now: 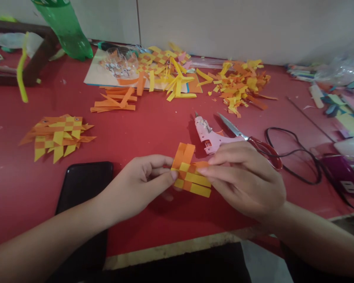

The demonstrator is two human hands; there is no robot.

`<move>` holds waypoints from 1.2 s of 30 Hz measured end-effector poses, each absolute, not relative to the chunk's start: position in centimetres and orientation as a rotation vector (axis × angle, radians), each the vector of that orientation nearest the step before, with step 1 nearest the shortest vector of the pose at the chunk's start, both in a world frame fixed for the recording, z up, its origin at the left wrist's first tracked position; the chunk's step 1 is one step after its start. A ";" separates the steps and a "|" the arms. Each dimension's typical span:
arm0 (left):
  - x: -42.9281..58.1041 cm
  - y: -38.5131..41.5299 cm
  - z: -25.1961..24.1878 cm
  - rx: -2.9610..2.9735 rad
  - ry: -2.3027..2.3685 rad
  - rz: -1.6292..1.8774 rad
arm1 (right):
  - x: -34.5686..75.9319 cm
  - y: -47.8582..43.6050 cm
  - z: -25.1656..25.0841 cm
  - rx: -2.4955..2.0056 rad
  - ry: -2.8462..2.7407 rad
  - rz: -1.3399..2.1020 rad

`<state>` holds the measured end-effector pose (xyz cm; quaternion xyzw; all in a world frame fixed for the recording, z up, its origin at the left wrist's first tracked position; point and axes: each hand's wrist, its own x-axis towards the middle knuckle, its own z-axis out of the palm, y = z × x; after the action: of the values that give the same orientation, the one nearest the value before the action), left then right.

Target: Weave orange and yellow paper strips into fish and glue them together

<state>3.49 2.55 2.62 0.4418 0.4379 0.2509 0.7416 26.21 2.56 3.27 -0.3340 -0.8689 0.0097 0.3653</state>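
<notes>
Left of your left fingers and partly under that forearm, a black phone (85,182) lies on the red table (153,131). Your left hand (143,184) pinches the left edge of a woven paper piece (183,175), thumb on top and other fingers behind. This orange-and-yellow checked piece sits between your two hands, its loose strip ends sticking out upward and to the right. Your right hand (247,179) grips it too, fingertips closed on an orange strip at its right end.

Just beyond your right fingers lie a pink glue gun (211,137) and, beside it, red-handled scissors (234,129). Farther right of those fingers, a black cord loops near a purple box (342,173). Ahead and left of your left fingers rests a finished-looking paper fish (60,135). Beyond both sets of fingers are orange strips (115,103), yellow strips (178,82) and a heap of paper scraps (243,84). Farthest out, beyond your left fingers, stand a clear cup (122,65) and a green bottle (67,31).
</notes>
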 end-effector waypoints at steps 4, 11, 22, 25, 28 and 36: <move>3.3 2.5 2.5 0.961 0.981 0.542 | 26.2 2.0 2.5 -0.871 -2.110 -0.084; 3.4 2.3 2.7 0.999 1.015 0.545 | 26.8 2.4 3.0 -0.649 -2.360 -0.069; 3.5 2.2 2.3 1.117 1.066 0.641 | 26.2 1.9 2.6 -0.570 -2.250 0.302; 3.4 2.1 2.2 1.126 1.050 0.689 | 26.0 1.9 2.5 -0.544 -2.239 0.332; 3.4 2.0 2.0 1.111 1.059 0.710 | 26.0 2.0 2.6 -0.548 -2.238 0.308; 3.2 1.9 1.6 1.196 1.064 0.807 | 26.0 2.3 2.7 -0.804 -2.307 0.283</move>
<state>3.19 1.86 1.56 0.5212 0.4636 0.3515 0.6244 26.04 2.31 2.74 -0.3079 -0.8841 0.1083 0.3345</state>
